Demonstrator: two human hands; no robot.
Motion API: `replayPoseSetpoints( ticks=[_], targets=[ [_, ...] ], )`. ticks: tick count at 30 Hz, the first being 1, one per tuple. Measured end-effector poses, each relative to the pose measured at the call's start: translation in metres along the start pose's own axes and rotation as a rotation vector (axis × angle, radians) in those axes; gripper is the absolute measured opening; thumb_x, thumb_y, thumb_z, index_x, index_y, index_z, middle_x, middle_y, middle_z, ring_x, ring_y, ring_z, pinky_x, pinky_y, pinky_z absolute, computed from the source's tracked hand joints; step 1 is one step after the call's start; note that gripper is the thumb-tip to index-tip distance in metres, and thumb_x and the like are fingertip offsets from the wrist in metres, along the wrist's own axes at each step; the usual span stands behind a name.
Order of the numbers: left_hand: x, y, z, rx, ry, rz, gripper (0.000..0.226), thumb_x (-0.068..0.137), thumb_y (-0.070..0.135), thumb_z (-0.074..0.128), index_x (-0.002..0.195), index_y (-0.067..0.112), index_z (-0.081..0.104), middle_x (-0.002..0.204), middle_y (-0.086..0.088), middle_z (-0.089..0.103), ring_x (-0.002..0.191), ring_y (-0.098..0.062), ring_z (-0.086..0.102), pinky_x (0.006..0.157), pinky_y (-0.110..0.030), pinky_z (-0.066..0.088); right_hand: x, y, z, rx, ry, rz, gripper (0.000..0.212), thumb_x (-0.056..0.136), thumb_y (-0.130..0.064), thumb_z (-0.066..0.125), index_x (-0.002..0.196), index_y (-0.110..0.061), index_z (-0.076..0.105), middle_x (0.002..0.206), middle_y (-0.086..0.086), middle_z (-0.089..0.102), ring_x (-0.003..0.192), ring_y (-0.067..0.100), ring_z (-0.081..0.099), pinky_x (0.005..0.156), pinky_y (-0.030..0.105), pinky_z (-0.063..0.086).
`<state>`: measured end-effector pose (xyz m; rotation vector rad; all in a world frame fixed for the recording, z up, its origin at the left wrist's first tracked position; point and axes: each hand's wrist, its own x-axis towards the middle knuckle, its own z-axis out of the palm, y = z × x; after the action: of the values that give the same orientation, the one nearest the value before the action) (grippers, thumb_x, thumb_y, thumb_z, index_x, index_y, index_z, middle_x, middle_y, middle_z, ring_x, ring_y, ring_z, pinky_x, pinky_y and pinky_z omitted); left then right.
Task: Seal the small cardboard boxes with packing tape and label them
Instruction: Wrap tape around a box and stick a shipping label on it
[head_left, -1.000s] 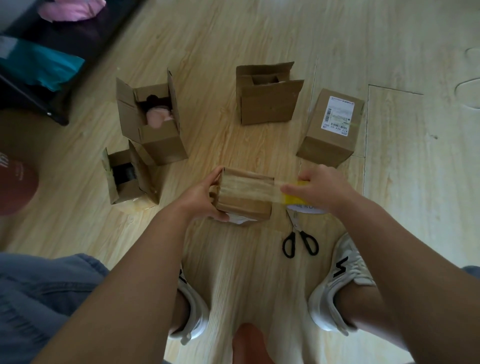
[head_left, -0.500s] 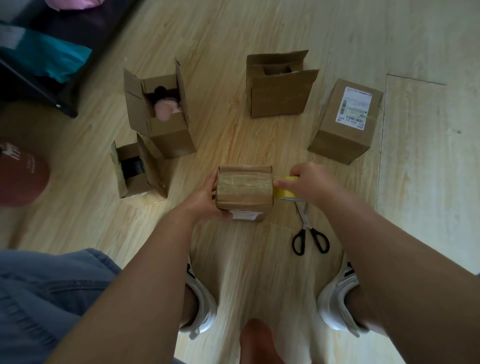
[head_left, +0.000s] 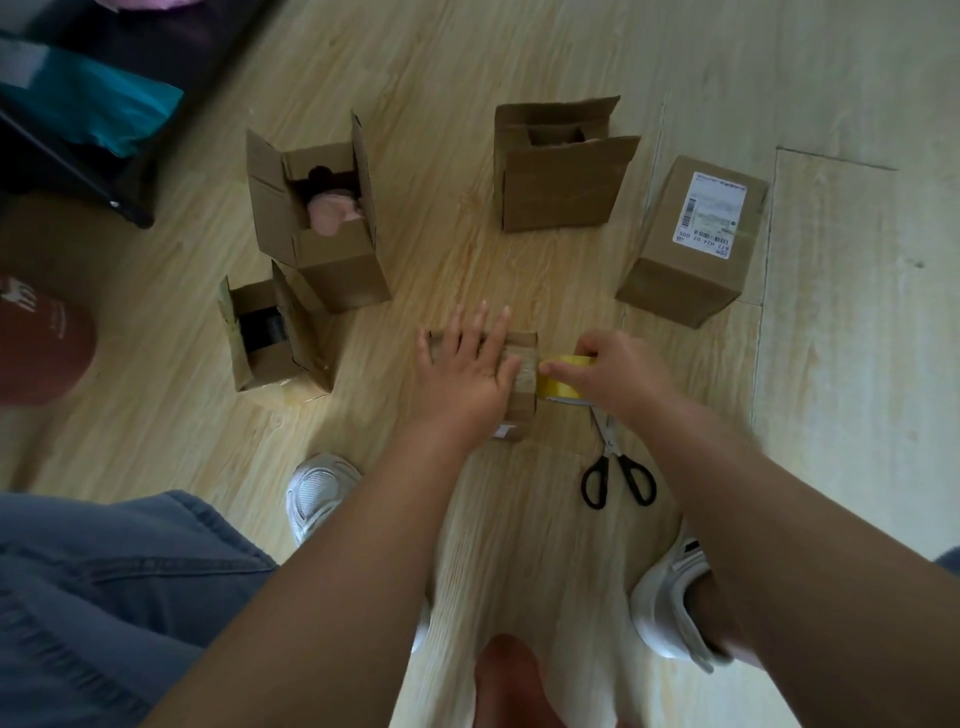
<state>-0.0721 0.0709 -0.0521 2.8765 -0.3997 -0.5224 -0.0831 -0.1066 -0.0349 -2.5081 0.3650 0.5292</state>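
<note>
On the pale wooden floor (head_left: 857, 364), a left hand (head_left: 467, 364) presses flat, fingers straight, on a small brown cardboard box (head_left: 522, 415). The right hand (head_left: 618, 374) grips a yellow packing-tape roll (head_left: 558, 387) at its right end. Taping seems underway. Of five boxes, one labelled box (head_left: 685, 270) looks finished and three open boxes (head_left: 332, 260) wait. One pair of black-handled scissors (head_left: 615, 478) lies nearby.

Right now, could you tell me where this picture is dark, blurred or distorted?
Head view: jeans and forearms at bottom shadowed; floor brightest upper right; right hand slightly soft; floor seams look slightly bowed by the wide-angle lens.
</note>
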Motion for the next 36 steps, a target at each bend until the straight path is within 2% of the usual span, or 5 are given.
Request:
replayPoseSetpoints(
  ticks=[7,14,17,26,36],
  targets=[
    [0.005,0.004,0.01,0.044,0.087,-0.086,0.057,0.104,0.047,0.01,0.158,0.031,0.0,0.163,0.002,0.012,0.151,-0.019,0.003,0.12,-0.05,0.002,0.01,0.0,0.003,0.133,-0.028,0.022,0.035,0.086,-0.057,0.067,0.092,-0.023,0.063,0.082,-0.004,0.056,0.076,0.014,0.054,0.059,0.028,0.036],
    [0.002,0.007,0.011,0.019,0.098,-0.15,0.055,0.105,0.047,0.015,0.157,0.03,0.009,0.159,0.002,0.021,0.147,-0.02,0.012,0.12,-0.052,0.004,0.002,0.008,0.004,0.304,0.034,0.073,0.061,0.091,-0.06,0.059,0.139,-0.023,0.052,0.139,-0.002,0.044,0.122,0.015,0.044,0.089,0.031,0.039],
    [0.0,0.008,0.011,0.023,0.096,-0.165,0.055,0.104,0.047,0.016,0.156,0.029,0.012,0.158,0.0,0.022,0.146,-0.021,0.013,0.119,-0.054,0.005,-0.006,0.021,0.006,0.523,-0.039,0.104,0.051,0.093,-0.046,0.064,0.139,-0.027,0.05,0.139,-0.004,0.041,0.112,0.013,0.046,0.083,0.03,0.042],
    [-0.002,0.013,0.01,0.017,0.064,-0.237,0.054,0.104,0.047,0.014,0.154,0.026,0.017,0.151,-0.001,0.027,0.14,-0.022,0.019,0.117,-0.055,0.009,0.008,0.008,0.001,0.281,-0.022,-0.008,0.051,0.089,-0.036,0.072,0.136,-0.026,0.053,0.136,-0.003,0.043,0.107,0.013,0.045,0.084,0.032,0.044],
    [-0.003,0.011,0.024,0.089,0.311,-0.194,0.054,0.1,0.044,0.026,0.135,0.011,0.051,0.125,-0.012,0.055,0.12,-0.033,0.047,0.119,-0.057,0.013,0.001,0.021,0.014,0.53,0.123,0.14,0.071,0.092,-0.056,0.06,0.152,-0.024,0.037,0.154,0.001,0.037,0.139,0.019,0.039,0.109,0.04,0.039]
  ],
)
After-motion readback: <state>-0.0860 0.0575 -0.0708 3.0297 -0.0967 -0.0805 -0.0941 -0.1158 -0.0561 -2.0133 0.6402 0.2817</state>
